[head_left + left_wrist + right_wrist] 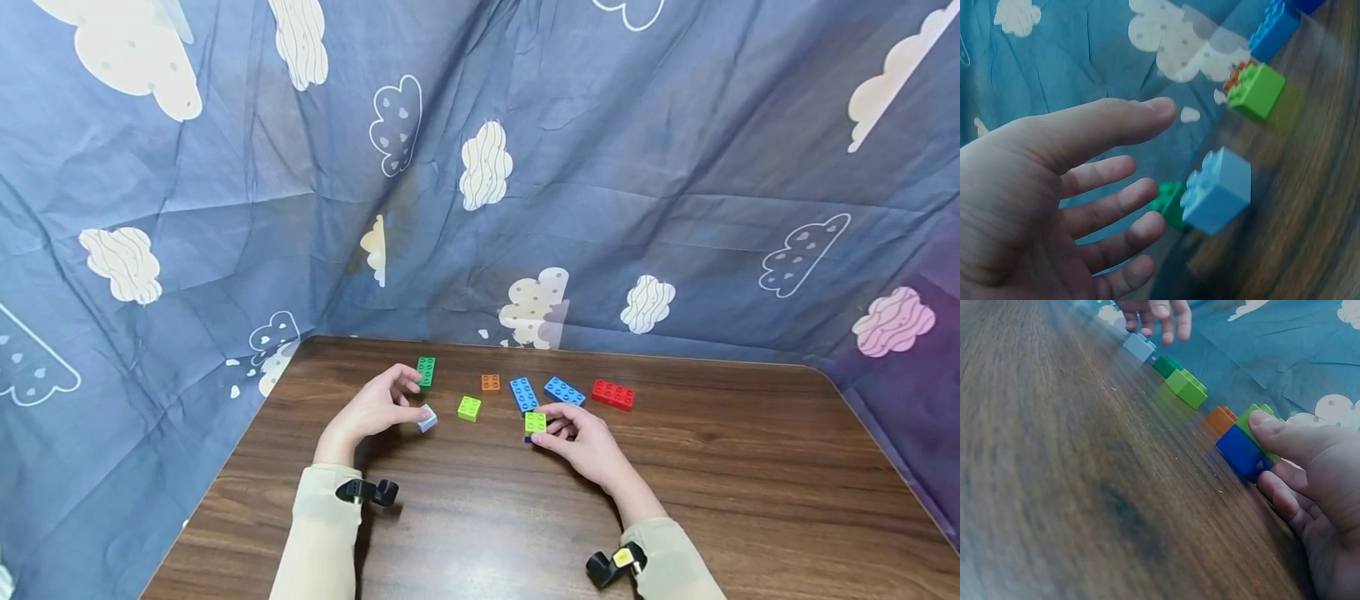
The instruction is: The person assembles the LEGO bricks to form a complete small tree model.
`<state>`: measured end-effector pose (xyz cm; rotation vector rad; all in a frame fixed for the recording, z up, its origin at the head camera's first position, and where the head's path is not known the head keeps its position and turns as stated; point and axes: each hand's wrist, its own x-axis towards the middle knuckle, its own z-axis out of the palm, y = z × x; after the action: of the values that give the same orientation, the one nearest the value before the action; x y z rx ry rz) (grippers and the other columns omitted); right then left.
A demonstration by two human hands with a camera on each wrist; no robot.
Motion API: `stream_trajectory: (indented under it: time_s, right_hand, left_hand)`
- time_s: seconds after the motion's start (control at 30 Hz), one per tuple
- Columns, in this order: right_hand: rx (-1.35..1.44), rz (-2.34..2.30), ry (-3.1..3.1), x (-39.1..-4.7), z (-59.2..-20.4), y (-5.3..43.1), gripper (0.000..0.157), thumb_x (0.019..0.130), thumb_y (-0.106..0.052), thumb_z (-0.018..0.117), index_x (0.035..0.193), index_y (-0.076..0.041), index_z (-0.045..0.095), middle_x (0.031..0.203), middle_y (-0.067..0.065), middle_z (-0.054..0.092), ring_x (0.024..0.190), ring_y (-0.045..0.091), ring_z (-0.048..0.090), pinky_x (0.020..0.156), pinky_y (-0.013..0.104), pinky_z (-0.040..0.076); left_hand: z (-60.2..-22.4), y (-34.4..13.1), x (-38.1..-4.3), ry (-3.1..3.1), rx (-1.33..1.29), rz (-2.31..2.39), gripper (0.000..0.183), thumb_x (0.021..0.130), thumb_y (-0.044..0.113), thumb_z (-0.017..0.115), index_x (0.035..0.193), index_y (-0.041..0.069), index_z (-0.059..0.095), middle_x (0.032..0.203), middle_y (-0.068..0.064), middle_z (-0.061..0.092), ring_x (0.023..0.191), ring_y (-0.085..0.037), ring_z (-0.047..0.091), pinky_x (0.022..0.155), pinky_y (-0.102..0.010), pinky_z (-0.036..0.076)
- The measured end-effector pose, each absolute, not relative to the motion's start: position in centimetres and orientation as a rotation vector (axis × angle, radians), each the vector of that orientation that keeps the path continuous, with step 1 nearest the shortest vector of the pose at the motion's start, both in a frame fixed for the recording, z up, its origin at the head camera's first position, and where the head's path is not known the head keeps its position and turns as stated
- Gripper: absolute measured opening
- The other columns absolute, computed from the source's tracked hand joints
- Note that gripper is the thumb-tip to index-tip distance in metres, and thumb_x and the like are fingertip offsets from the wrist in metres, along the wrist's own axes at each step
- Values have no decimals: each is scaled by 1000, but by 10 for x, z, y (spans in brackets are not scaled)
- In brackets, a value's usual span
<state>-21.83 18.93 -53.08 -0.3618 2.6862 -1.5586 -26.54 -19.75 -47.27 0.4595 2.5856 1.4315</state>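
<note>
My right hand (588,442) pinches a lime green toy brick (536,422), which sits on top of a dark blue brick (1239,452). In the right wrist view the thumb lies against the green brick, while the other fingers curl behind the pair. A light blue brick (1219,190) stands on the table just off the fingertips of my left hand (375,407). That hand's fingers are spread and relaxed, with nothing between them. Behind it lies a green brick (426,372), partly covered by the light blue one in the left wrist view.
A second lime green brick (469,408) and an orange brick (491,382) lie between the hands. Two blue bricks (524,394) and a red brick (612,395) are farther right on the wooden table (465,508). A cloud-patterned cloth (585,242) hangs behind the table.
</note>
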Motion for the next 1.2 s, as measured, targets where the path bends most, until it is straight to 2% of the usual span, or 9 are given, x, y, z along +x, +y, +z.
stream_trajectory:
  time_s: [0.37, 0.67, 0.9, 1.2]
  right_hand:
    - [-350, -1555, 2684, -217, -529, 189, 42, 94, -25, 90, 132, -13, 75, 103, 1, 74, 89, 18, 67, 78, 27, 55]
    - [-339, -1549, 2685, -216, -529, 188, 42, 94, -24, 89, 132, -13, 74, 103, 1, 74, 90, 18, 66, 78, 27, 55]
    - [-327, -1543, 2689, -216, -529, 188, 42, 94, -25, 89, 132, -13, 74, 103, 1, 74, 90, 18, 66, 78, 28, 55]
    - [-327, -1546, 2692, -217, -528, 188, 41, 95, -25, 89, 131, -13, 74, 104, 2, 73, 91, 19, 66, 79, 28, 55]
  left_hand:
    - [-488, -210, -267, 2442, 455, 1506, 61, 84, 11, 94, 134, -5, 62, 123, -22, 67, 93, -24, 65, 82, -32, 53]
    - [-494, -208, -267, 2414, 486, 1482, 56, 84, 7, 93, 130, -7, 64, 118, -18, 66, 93, -21, 59, 82, -27, 50]
    - [-499, -205, -270, 2431, 507, 1438, 53, 84, 10, 93, 128, -3, 66, 116, -13, 64, 96, -22, 55, 86, -29, 46]
    - [-501, -204, -271, 2439, 496, 1471, 51, 84, 6, 93, 125, -5, 66, 117, -18, 64, 96, -27, 55, 84, -28, 44]
